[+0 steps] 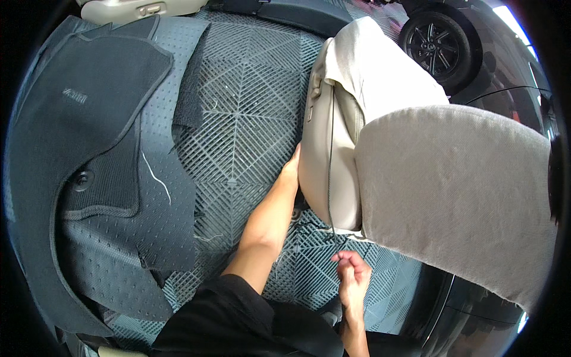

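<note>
A beige car seat part (315,166), covered in smooth upholstery with a pale cloth (392,71) draped over its upper end, stands upright right of centre. My left hand (292,159) lies against its left side, fingers mostly hidden behind it. A grey fabric cushion (452,196) adjoins it on the right. A thin dark cord (330,190) runs down the beige side to my right hand (353,273), whose fingers are curled closed on it below the seat.
Dark car mats (101,101) lie piled on the left of the grid floor (238,119). Another beige seat piece (119,9) and a black trim piece (297,15) sit at the back. A dark car with a black wheel (433,49) borders the right.
</note>
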{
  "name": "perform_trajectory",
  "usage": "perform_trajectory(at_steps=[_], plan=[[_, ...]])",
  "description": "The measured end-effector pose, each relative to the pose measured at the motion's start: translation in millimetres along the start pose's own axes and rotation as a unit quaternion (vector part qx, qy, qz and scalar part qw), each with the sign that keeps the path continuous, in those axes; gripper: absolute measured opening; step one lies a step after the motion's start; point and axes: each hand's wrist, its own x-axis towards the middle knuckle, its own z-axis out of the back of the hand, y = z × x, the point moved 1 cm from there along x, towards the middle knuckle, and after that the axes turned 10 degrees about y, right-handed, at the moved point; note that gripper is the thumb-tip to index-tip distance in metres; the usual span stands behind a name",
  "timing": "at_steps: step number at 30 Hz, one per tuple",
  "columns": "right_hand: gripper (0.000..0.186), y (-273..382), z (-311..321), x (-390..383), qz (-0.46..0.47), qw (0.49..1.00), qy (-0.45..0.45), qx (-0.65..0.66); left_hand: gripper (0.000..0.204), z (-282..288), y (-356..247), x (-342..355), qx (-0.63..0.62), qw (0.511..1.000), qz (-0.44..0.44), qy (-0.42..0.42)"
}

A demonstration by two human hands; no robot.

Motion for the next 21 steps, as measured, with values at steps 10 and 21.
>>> perform_trajectory(at_steps=[10,21], plan=[[0.011,70,6,6,0.11,0.957,0.235,-0.132,0.055,-17,90,-58,-0.151,0.986,-0.017,-0.062],[0.011,52,-19,15,0.111,0.979,0.171,-0.033,0.041,-20,163,-158,-0.2,0.977,0.0,-0.071]])
